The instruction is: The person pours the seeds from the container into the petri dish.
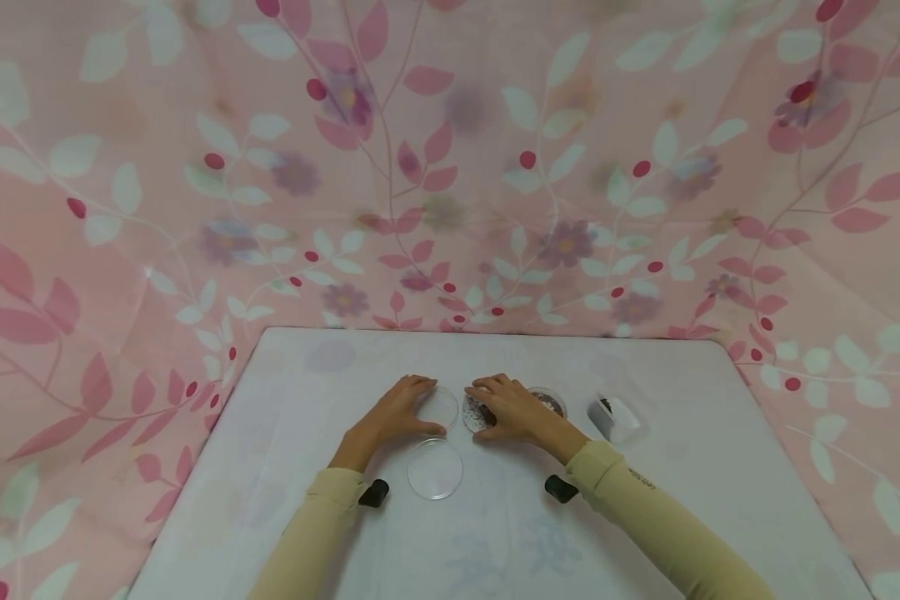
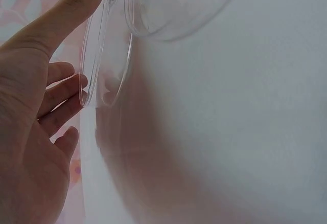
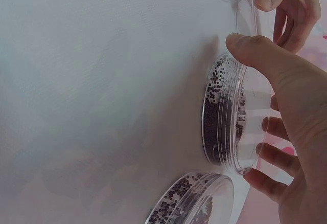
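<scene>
My left hand [image 1: 396, 412] holds a clear, round petri dish part [image 1: 447, 408] at its rim, thumb on the near side and fingers on the far side. In the left wrist view this clear piece [image 2: 118, 68] shows nothing inside. Beside it, my right hand [image 1: 516, 412] spans a lidded petri dish [image 3: 219, 116] of small dark grains, thumb and fingertips at its rim. The grains are heaped toward one part of that dish. A second petri dish with dark grains [image 1: 552, 402] is partly behind the right hand. Nearer me lies another clear round piece [image 1: 435, 469].
To the right, a clear box with a white part and something dark inside [image 1: 615, 418] lies on the white table [image 1: 307, 533]. A black object sits by each cuff. Pink floral cloth [image 1: 450, 167] hangs behind the table.
</scene>
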Demonstrator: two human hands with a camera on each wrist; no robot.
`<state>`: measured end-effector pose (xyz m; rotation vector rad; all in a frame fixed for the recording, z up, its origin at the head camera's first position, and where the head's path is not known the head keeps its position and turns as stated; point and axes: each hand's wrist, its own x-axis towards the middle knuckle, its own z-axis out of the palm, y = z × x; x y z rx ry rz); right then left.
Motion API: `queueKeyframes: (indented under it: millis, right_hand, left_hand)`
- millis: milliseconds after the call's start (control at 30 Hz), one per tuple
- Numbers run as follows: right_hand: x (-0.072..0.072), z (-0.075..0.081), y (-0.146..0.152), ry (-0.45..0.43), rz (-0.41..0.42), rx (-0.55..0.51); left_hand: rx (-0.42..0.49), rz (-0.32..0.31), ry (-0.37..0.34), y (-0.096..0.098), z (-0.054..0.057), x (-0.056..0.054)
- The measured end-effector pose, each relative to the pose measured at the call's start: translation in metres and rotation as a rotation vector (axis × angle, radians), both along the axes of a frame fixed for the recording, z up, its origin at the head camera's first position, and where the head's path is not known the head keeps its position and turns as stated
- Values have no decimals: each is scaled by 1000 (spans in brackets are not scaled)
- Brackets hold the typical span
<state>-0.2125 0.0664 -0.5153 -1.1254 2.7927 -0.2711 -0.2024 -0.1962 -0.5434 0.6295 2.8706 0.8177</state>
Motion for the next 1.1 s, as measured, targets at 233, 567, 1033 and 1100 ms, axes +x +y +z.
queueKeyframes:
  millis: [233,567,1033,1100]
  right_hand:
    - [1,-5,1,-11,-5,10]
    - [1,-8,2,-39,-44,22]
    - [0,-10,3,-45,-39,-20]
    - [0,-11,4,-40,-36,-23]
  left_hand:
    - [0,30,-16,-7,-4,1]
    - [23,39,-47,-14,-8,7]
    - [68,70,-59,-18,-14,10]
    - [75,77,-65,-18,-15,10]
